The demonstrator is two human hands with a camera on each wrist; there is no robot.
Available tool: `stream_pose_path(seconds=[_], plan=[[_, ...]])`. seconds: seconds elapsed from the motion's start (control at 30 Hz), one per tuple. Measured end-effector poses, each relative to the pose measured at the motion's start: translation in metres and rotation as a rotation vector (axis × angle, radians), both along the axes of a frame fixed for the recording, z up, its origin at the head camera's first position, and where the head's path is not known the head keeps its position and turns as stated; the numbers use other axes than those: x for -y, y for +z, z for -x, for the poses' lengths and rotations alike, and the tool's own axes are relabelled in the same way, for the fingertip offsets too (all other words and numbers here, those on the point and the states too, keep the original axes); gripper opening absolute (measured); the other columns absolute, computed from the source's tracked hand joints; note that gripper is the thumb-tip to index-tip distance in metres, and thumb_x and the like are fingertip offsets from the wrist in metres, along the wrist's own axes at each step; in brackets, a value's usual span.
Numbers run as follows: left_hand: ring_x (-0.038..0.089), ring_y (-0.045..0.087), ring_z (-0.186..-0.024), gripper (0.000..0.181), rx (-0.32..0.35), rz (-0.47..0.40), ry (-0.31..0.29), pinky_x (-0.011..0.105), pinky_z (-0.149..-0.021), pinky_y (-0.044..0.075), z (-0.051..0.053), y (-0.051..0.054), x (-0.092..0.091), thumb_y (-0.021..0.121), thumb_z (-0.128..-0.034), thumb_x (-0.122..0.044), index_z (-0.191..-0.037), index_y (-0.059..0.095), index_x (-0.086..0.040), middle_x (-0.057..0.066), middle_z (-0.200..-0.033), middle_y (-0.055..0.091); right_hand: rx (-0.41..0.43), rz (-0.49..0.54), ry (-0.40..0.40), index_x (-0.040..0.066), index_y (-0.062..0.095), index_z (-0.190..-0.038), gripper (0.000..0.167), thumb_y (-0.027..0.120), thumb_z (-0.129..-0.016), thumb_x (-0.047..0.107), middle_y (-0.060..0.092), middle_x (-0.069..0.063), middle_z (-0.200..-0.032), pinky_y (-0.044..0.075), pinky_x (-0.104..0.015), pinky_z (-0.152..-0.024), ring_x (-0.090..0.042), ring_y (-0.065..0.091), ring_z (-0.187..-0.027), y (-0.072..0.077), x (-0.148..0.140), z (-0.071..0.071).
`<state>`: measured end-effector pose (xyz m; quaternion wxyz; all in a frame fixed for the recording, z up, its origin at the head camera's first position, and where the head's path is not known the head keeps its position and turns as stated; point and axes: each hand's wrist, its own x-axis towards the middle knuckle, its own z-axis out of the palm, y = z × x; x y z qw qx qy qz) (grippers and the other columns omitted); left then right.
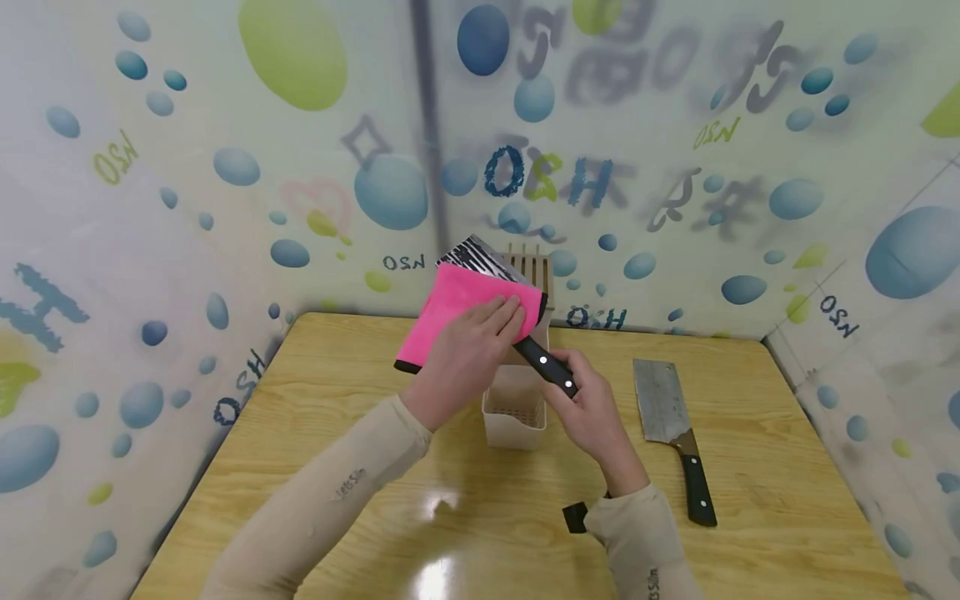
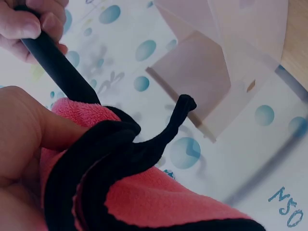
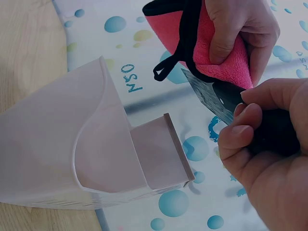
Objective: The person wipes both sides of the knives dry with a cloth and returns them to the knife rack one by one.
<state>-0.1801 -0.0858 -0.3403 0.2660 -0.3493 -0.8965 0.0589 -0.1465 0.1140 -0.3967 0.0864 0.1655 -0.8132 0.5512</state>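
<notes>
A wide-bladed knife is held up over the table, its black handle (image 1: 545,364) gripped by the right hand (image 1: 592,408). In the right wrist view part of the blade (image 3: 211,96) shows beside the right hand (image 3: 264,144). A pink cloth (image 1: 457,304) with black edging is folded around the blade, whose shiny upper part (image 1: 483,257) sticks out. The left hand (image 1: 468,354) lies over the cloth, pinching cloth and blade between thumb and fingers, as the right wrist view shows. A black loop (image 2: 178,118) hangs from the cloth.
A pale knife holder (image 1: 515,417) with a slotted brown top (image 1: 534,271) stands behind and below the hands. To the right a cleaver (image 1: 663,404) lies on the wooden table (image 1: 765,450). A small black object (image 1: 575,517) is beside the right sleeve. Patterned walls enclose the table.
</notes>
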Motion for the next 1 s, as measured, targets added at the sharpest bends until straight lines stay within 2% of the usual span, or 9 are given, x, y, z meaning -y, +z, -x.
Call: stream_pose_path(seconds=[0.2,0.4,0.5,0.73,1.0], plan=[[0.028,0.06,-0.134,0.048,-0.038,0.012,-0.04,0.037,-0.11,0.05,-0.011,-0.005,-0.004,0.073,-0.0968,-0.008,-0.143,0.06,0.0,0.015,-0.146,0.06,0.008,-0.013,-0.002,-0.002,0.059,-0.131,0.033,0.062,-0.098,0.002,0.067,-0.022,-0.12,0.052,-0.03,-0.075,-0.03,0.061,-0.096,0.002,0.0,0.001],[0.029,0.06,-0.133,0.048,-0.069,-0.02,-0.056,0.036,-0.109,0.051,-0.02,-0.009,-0.006,0.073,-0.0965,-0.009,-0.142,0.061,0.001,0.016,-0.145,0.061,0.019,-0.003,0.001,-0.002,0.057,-0.132,0.033,0.061,-0.1,0.004,0.066,-0.023,-0.121,0.053,-0.027,-0.073,-0.029,0.061,-0.094,0.004,0.002,0.0],[0.03,0.059,-0.135,0.048,-0.068,-0.054,-0.057,0.037,-0.111,0.05,-0.025,-0.011,-0.007,0.072,-0.0973,-0.009,-0.142,0.06,0.002,0.017,-0.146,0.06,0.033,0.009,-0.005,-0.003,0.057,-0.131,0.033,0.061,-0.1,0.005,0.065,-0.022,-0.115,0.052,-0.026,-0.069,-0.028,0.059,-0.089,0.005,0.003,-0.001],[0.029,0.057,-0.137,0.046,-0.081,-0.119,-0.064,0.038,-0.115,0.046,-0.032,-0.013,-0.009,0.066,-0.0972,-0.001,-0.142,0.059,0.002,0.016,-0.145,0.061,0.082,0.078,0.0,-0.002,0.058,-0.126,0.028,0.06,-0.101,0.009,0.057,-0.017,-0.087,0.048,-0.025,-0.055,-0.022,0.054,-0.069,0.008,0.003,-0.003],[0.029,0.054,-0.139,0.047,-0.086,-0.158,-0.082,0.038,-0.116,0.044,-0.035,-0.014,-0.009,0.065,-0.0979,-0.001,-0.144,0.058,0.002,0.016,-0.147,0.059,0.15,0.199,0.021,-0.003,0.056,-0.124,0.025,0.058,-0.103,0.01,0.056,-0.015,-0.082,0.049,-0.025,-0.056,-0.021,0.054,-0.066,0.01,0.002,-0.002]])
